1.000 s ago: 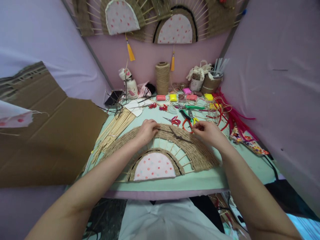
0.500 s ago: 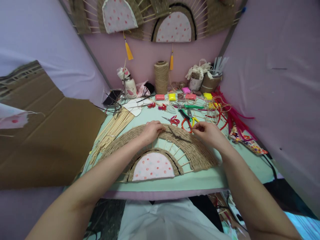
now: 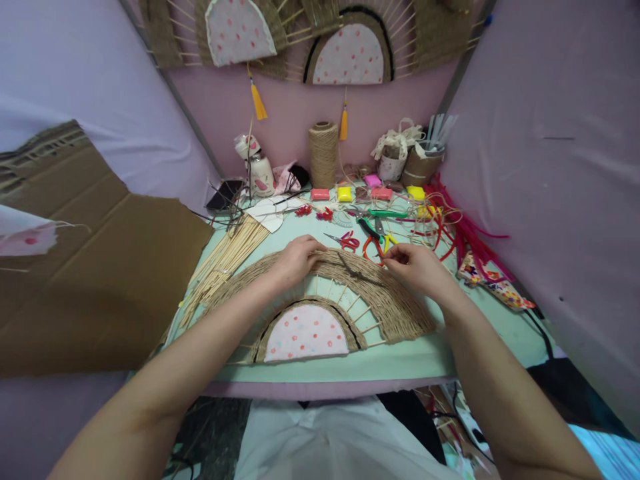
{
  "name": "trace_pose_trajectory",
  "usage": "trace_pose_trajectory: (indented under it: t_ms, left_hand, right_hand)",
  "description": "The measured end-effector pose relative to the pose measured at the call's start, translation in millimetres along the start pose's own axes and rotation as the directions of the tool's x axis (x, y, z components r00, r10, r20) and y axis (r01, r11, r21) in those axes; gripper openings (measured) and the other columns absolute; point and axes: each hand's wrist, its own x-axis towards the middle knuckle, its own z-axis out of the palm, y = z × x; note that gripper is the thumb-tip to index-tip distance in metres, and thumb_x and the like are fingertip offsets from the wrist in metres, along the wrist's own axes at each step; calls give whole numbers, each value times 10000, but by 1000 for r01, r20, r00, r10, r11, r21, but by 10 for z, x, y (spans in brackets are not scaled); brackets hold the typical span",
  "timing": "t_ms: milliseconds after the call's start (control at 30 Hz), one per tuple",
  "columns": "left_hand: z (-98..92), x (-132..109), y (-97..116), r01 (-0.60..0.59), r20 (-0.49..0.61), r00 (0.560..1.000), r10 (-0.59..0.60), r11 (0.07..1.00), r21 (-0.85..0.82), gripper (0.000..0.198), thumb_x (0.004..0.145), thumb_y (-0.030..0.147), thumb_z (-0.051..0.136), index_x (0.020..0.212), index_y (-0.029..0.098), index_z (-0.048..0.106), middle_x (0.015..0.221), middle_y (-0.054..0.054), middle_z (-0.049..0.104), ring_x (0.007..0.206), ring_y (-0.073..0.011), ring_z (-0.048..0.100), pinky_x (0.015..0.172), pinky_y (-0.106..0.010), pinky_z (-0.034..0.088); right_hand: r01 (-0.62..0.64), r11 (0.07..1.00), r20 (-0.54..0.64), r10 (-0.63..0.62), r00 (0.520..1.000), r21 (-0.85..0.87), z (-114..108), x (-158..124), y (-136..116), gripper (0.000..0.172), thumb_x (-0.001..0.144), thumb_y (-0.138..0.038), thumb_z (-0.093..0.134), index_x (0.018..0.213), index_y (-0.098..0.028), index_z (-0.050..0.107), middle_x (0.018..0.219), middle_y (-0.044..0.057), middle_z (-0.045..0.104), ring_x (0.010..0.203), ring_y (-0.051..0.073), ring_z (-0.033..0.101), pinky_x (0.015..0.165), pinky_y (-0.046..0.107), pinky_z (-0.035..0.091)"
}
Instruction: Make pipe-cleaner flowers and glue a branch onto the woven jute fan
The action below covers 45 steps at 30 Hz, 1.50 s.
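Note:
A half-round woven jute fan (image 3: 400, 303) lies on the table, with thin sticks showing in its open band and a white half-circle of cloth (image 3: 306, 333) with pink dots at its base. My left hand (image 3: 299, 261) is closed over the fan's top rim, fingers bent down onto the weave. A dark, knotted twig-like piece (image 3: 356, 273) rests on the weave between my hands. At the fan's upper right edge my right hand (image 3: 413, 267) is closed in a pinch; what its fingertips hold is too small to make out.
Just beyond the fan lie red-handled scissors (image 3: 349, 241) and orange-handled pliers (image 3: 373, 250). Thin sticks (image 3: 230, 257) lie at the left, beside a large cardboard sheet (image 3: 110, 280). A twine spool (image 3: 323, 157) stands at the back. Red strips (image 3: 465, 233) spread at the right.
My left hand has shifted slightly left and away from me along the fan's rim. My right hand stays in nearly the same place, still pinched.

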Motion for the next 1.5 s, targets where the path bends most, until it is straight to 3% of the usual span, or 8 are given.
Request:
trace_pose_trajectory:
  t_ms: [100,200,333,467,833,1167,1300,1500]
  left_hand:
    - [-52,-199,260,225,-41,961,-274,856,-465,210,771,218,612,972,168,649,942,-68,649,874,-174,599,866,-351,460]
    - [50,-526,650,339,163,864,-477,310,-888,253,800,296,613,1012,158,611,1025,-98,652,938,-169,623,889,-328,466]
    - [328,-901,1014,252,350,791,-501,-254,-934,237,862,340,538,952,142,635,1016,-105,661,960,-159,625,872,-267,482]
    - [516,-1068,1050,107,354,728,-587,-413,-904,193,879,265,504,847,139,646,872,-68,677,799,-120,638,780,-231,514]
    - [423,-1197,948,161,413,741,-529,-456,-875,248,887,271,472,903,90,640,898,-135,682,866,-177,669,838,-282,530]
    - [351,-1183,936,187,468,785,-407,-563,-805,342,859,314,490,1099,78,551,1083,-178,640,1124,-233,589,986,-324,455]
    - [268,-1186,893,257,408,812,-416,-373,-892,306,802,60,488,1106,83,514,1127,-180,638,1085,-204,617,998,-298,443]
    - [-157,-913,607,321,248,868,-429,106,-941,52,886,198,483,888,156,452,957,-155,697,851,-190,694,767,-295,534]
  right_hand:
    - [48,998,-1,-48,999,48,-9,-47,-158,125,724,-259,552,734,-187,655,625,1,632,569,137,540,573,251,371]
    - [149,982,39,-154,987,117,64,-181,-421,98,737,-232,547,740,-187,633,648,2,631,577,132,537,570,241,371]
    - [268,958,208,-284,936,101,262,-455,-760,106,745,-159,527,754,-199,625,743,12,649,664,138,561,598,238,367]
    - [297,940,300,-337,893,170,377,-640,-896,112,758,-148,544,824,-213,606,762,-7,646,685,129,558,613,236,361]
    - [-121,743,323,-134,937,658,374,-546,-787,186,707,-326,637,820,-185,592,764,6,620,693,140,584,635,259,464]
    - [-45,763,233,-140,962,645,389,-493,-691,220,741,-335,638,912,-197,645,778,4,655,707,141,605,656,260,466]
    - [19,780,152,-145,978,625,342,-517,-670,207,760,-355,636,894,-198,651,797,5,664,736,141,604,679,260,460]
    - [36,845,116,-116,986,534,323,-598,-521,244,774,-392,629,924,-202,662,842,36,678,766,171,611,690,285,465]
